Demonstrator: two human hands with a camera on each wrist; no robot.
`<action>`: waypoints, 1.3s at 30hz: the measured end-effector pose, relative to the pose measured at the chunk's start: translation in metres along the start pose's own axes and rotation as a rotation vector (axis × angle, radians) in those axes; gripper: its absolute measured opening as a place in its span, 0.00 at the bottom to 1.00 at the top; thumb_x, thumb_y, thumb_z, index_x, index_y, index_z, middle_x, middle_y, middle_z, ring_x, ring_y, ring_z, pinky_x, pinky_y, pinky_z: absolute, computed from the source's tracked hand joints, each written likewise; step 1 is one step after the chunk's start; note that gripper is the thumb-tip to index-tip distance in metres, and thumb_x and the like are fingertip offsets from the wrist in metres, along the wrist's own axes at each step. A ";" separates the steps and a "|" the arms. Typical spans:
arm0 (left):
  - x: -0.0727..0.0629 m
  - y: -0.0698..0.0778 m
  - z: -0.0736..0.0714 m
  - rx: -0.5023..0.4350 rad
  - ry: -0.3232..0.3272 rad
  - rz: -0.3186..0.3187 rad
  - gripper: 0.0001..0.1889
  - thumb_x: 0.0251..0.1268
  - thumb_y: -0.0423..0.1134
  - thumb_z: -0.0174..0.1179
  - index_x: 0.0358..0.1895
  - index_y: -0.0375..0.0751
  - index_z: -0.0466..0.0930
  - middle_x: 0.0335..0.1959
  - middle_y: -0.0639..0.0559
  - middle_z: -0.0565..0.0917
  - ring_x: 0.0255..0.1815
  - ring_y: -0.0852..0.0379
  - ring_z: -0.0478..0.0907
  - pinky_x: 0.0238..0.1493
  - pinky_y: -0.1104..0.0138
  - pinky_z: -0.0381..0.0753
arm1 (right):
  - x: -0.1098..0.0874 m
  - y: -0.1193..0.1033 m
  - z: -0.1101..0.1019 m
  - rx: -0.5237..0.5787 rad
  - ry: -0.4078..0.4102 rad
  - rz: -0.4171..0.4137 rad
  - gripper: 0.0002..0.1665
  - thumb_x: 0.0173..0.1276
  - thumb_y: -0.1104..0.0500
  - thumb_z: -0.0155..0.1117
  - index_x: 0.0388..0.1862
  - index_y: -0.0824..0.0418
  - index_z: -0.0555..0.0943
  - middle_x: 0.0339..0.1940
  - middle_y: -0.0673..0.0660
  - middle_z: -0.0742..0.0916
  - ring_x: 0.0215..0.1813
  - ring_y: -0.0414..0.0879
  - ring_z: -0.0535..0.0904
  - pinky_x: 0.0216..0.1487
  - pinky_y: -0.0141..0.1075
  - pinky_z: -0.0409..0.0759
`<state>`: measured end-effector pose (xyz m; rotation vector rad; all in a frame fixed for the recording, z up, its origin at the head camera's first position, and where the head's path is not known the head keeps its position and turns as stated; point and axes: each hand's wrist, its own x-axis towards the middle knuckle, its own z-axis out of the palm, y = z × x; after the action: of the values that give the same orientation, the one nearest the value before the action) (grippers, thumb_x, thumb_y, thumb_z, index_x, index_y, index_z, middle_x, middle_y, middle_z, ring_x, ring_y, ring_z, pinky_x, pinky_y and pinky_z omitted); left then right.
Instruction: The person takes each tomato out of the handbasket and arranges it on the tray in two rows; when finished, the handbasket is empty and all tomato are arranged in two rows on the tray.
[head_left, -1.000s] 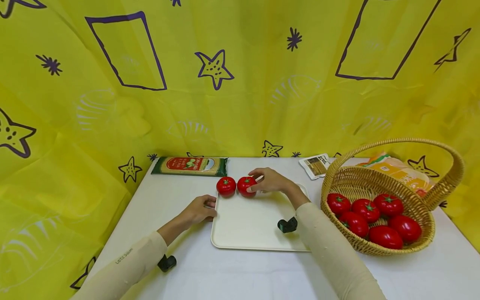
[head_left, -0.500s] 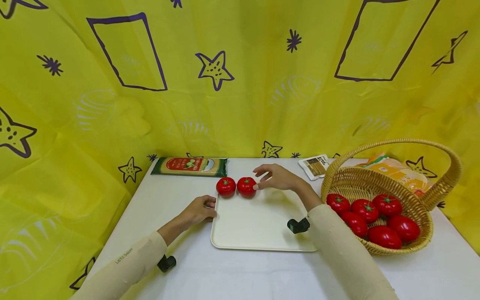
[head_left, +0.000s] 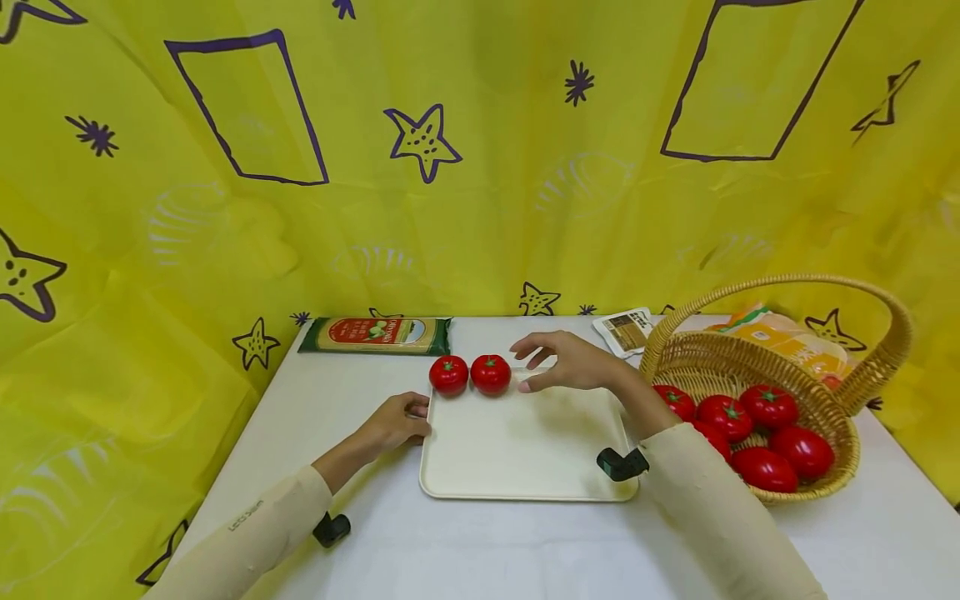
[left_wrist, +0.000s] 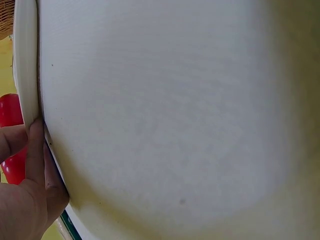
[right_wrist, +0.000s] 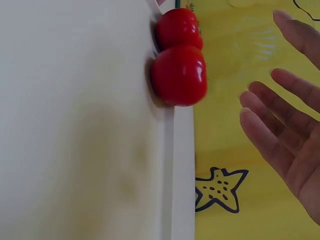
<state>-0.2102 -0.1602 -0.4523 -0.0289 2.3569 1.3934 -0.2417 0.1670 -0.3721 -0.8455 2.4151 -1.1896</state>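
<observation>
Two red tomatoes, one point(head_left: 449, 376) in the far left corner and another point(head_left: 491, 375) right beside it, sit on a cream tray point(head_left: 525, 450). My left hand point(head_left: 393, 421) holds the tray's left edge; in the left wrist view the thumb and fingers point(left_wrist: 35, 155) pinch its rim. My right hand point(head_left: 566, 362) hovers over the far right part of the tray, just right of the second tomato, holding nothing. The right wrist view shows its fingers point(right_wrist: 280, 110) spread apart and clear of the tomatoes.
A wicker basket point(head_left: 843, 467) with a tall handle stands on the right, holding several tomatoes. Behind it lies an orange and white package point(head_left: 787, 333). A green pasta packet point(head_left: 375, 335) and a small white packet point(head_left: 626, 331) lie along the back, before a yellow curtain point(head_left: 480, 233).
My right hand has let go of the second tomato and moved to the right, its fingers opening. The left hand stays at the tray's edge.
</observation>
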 end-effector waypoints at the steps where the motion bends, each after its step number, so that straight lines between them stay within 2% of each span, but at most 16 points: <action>1: 0.000 0.000 0.000 0.003 0.000 0.003 0.27 0.57 0.26 0.64 0.62 0.29 0.72 0.49 0.41 0.77 0.42 0.52 0.77 0.42 0.65 0.88 | -0.003 -0.001 -0.001 -0.002 -0.004 -0.004 0.34 0.62 0.53 0.75 0.65 0.60 0.76 0.63 0.64 0.81 0.61 0.63 0.80 0.54 0.41 0.85; 15: -0.001 -0.001 -0.002 0.002 0.004 -0.005 0.27 0.57 0.26 0.63 0.62 0.29 0.72 0.49 0.41 0.77 0.42 0.52 0.77 0.42 0.66 0.87 | -0.048 -0.004 -0.012 -0.004 -0.064 0.012 0.34 0.62 0.52 0.74 0.66 0.59 0.76 0.60 0.60 0.82 0.59 0.59 0.80 0.52 0.38 0.85; 24: -0.001 -0.001 -0.001 -0.009 0.006 -0.007 0.27 0.57 0.25 0.63 0.62 0.29 0.72 0.49 0.40 0.77 0.42 0.52 0.78 0.41 0.65 0.87 | -0.078 -0.001 -0.025 0.021 -0.075 -0.008 0.32 0.64 0.55 0.73 0.65 0.59 0.75 0.60 0.61 0.81 0.57 0.52 0.81 0.51 0.37 0.86; 28: -0.001 -0.001 0.001 -0.006 0.007 -0.008 0.26 0.58 0.26 0.64 0.62 0.29 0.72 0.49 0.41 0.77 0.42 0.52 0.77 0.41 0.66 0.87 | -0.090 0.001 -0.029 0.029 -0.107 0.000 0.31 0.64 0.55 0.72 0.66 0.57 0.75 0.60 0.60 0.81 0.56 0.48 0.82 0.51 0.38 0.86; 34: 0.000 -0.002 0.002 -0.020 0.007 -0.002 0.26 0.57 0.25 0.63 0.62 0.28 0.72 0.48 0.41 0.77 0.42 0.53 0.77 0.41 0.65 0.88 | -0.111 0.004 -0.037 0.037 -0.164 -0.002 0.30 0.65 0.57 0.71 0.65 0.59 0.75 0.60 0.63 0.81 0.54 0.45 0.82 0.48 0.38 0.87; 39: 0.001 -0.001 0.001 -0.021 0.009 -0.008 0.26 0.57 0.25 0.64 0.62 0.29 0.72 0.48 0.41 0.77 0.41 0.52 0.78 0.41 0.65 0.88 | -0.131 0.005 -0.049 0.047 -0.212 -0.013 0.28 0.65 0.61 0.70 0.64 0.61 0.76 0.57 0.61 0.83 0.52 0.42 0.82 0.46 0.37 0.87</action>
<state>-0.2109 -0.1592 -0.4543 -0.0511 2.3472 1.4167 -0.1673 0.2818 -0.3432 -0.9249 2.2072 -1.0963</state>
